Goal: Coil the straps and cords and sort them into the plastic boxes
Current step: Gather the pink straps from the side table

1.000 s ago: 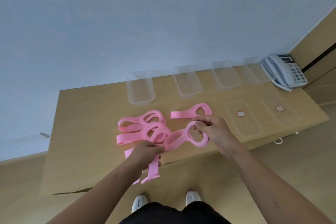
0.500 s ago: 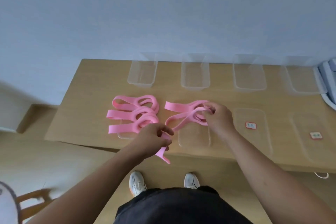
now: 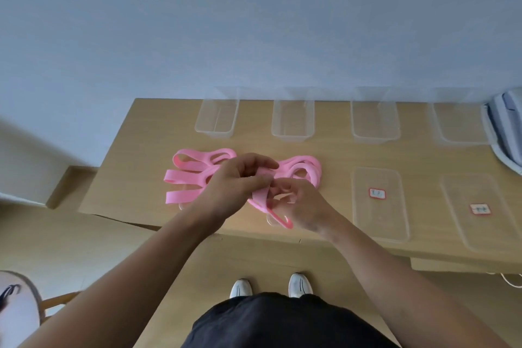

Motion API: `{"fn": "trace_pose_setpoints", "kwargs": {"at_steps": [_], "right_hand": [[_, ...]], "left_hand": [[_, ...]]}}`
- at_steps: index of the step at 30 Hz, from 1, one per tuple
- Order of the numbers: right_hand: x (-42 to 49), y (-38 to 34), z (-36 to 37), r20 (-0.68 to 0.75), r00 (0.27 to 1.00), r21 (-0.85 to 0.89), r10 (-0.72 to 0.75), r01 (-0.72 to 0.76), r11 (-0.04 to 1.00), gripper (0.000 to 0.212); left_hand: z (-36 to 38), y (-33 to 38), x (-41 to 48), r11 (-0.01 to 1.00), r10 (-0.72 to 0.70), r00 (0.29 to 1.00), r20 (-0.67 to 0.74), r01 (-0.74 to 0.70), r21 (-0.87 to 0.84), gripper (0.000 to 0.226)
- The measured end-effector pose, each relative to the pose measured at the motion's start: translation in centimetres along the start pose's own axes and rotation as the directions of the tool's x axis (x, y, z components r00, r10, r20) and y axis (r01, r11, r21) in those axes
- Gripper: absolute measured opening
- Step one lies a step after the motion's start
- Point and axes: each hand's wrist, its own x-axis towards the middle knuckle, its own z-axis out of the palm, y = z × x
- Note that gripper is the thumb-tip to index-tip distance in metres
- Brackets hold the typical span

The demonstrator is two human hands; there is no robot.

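1. The left hand (image 3: 234, 188) sat up front with its fingers curled over. Thumb and fingertips pinched the pink strap (image 3: 261, 198) right where the two hands met.
2. The right hand (image 3: 306, 206) pressed in against it, fingers curled in around the same strap. How many turns sat inside that grip could not be told.
3. The strap ran down between the hands, and its free end poked out below the right palm, close to the near edge of the tabletop (image 3: 132, 167).
4. Just behind the right hand, a bunch of pink loops (image 3: 306, 167) lay flat on the wood. Whether they belonged to the held strap could not be told.
5. Off to the left lay a loose pile of straps (image 3: 189, 175), long flat bands fanned out, their inner ends hidden under the left hand.
6. Along the far edge stood a row of four clear plastic boxes (image 3: 292, 134), side by side and well apart from the straps.
7. To the right of the hands lay two clear lids, flat on the tabletop, the nearer lid (image 3: 378, 226) and the farther lid (image 3: 480, 237), each with a small red-bordered label.
8. At the far right edge, a pale telephone (image 3: 505, 133) was cut off by the frame.
9. Down below the tabletop, a pair of white shoes (image 3: 240, 288) showed on the floor.
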Motion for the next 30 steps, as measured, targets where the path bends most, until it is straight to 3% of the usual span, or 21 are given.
{"fn": "trace_pose_setpoints", "kwargs": {"at_steps": [2,5,7,10,12,16,21,26,28,30], "right_hand": [[0.0,-0.6,-0.1,0.002,1.000,0.004,-0.001,0.001,1.000,0.023],[0.4,-1.2,0.2,-0.117,0.993,0.010,0.004,-0.003,1.000,0.017],[0.6,-1.9,0.6,-0.172,0.985,0.024,-0.014,0.018,1.000,0.037],[1.1,-3.5,1.5,-0.313,0.950,0.100,-0.005,0.038,0.994,0.028],[1.4,-4.4,1.6,-0.400,0.915,0.038,-0.054,0.075,0.996,0.020],[1.2,-5.7,1.2,-0.401,0.903,-0.060,-0.155,0.142,0.988,0.014],[0.8,-6.5,1.2,-0.337,0.922,-0.027,-0.192,0.194,0.981,0.012],[-0.2,-5.4,1.0,-0.269,0.954,0.159,-0.131,0.178,0.971,0.021],[-0.3,-4.6,1.0,-0.321,0.940,0.141,-0.111,0.163,0.976,0.007],[-0.3,-3.8,1.0,-0.340,0.934,0.132,-0.106,0.160,0.978,0.024]], "left_hand": [[-0.2,0.2,-0.1,1.000,0.020,1.000,0.016,-0.020,0.012,0.025],[-0.4,0.6,-0.6,0.988,0.068,0.996,0.055,-0.075,0.136,0.043],[-0.8,1.0,-1.0,0.973,0.081,0.992,0.094,-0.099,0.208,0.052],[-1.9,1.7,-1.4,0.930,0.079,0.993,0.085,-0.104,0.354,0.053],[-2.7,2.2,-1.6,0.853,0.134,0.991,0.013,-0.122,0.508,0.048],[-4.1,3.0,-1.7,0.762,0.278,0.960,-0.036,-0.198,0.617,0.032],[-4.6,3.4,-1.0,0.792,0.391,0.919,-0.052,-0.308,0.528,0.018],[-4.9,3.6,-0.2,0.945,0.300,0.954,-0.023,-0.294,0.143,0.006],[-5.0,3.8,0.1,0.955,0.296,0.955,-0.005,-0.296,0.039,0.008],[-5.0,4.1,0.4,0.953,0.304,0.952,0.028,-0.304,-0.008,0.010]]}}
